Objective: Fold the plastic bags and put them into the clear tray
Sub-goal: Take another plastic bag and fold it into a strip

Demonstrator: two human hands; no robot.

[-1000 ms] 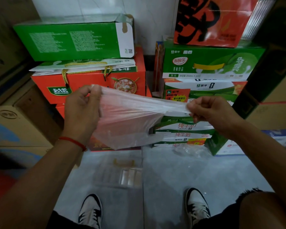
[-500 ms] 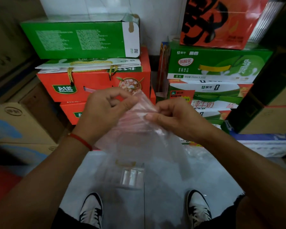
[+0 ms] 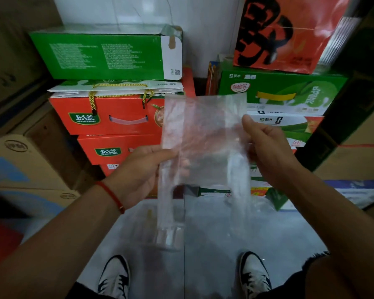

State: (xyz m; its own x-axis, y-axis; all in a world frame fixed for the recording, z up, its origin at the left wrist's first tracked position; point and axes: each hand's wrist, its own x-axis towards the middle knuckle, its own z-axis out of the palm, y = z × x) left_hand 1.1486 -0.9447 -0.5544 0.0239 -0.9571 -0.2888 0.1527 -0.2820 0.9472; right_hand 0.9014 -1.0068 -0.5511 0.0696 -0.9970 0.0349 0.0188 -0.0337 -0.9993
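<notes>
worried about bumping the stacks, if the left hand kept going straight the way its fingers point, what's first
Probably only the plastic bag that the left hand already pinches; past it, the right hand on the bag's other edge. Depth is unclear, but the boxes look farther back.

Holding a clear plastic bag (image 3: 203, 134) upright, left hand (image 3: 143, 171) at eight o'clock, right hand (image 3: 266, 152) at three.

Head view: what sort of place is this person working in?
Probably a shop's stockroom or a storage corner. Retail cartons are stacked against the wall: a green carton on red gift boxes with rope handles, drink cases on the right, and plain brown cardboard boxes on the left.
</notes>
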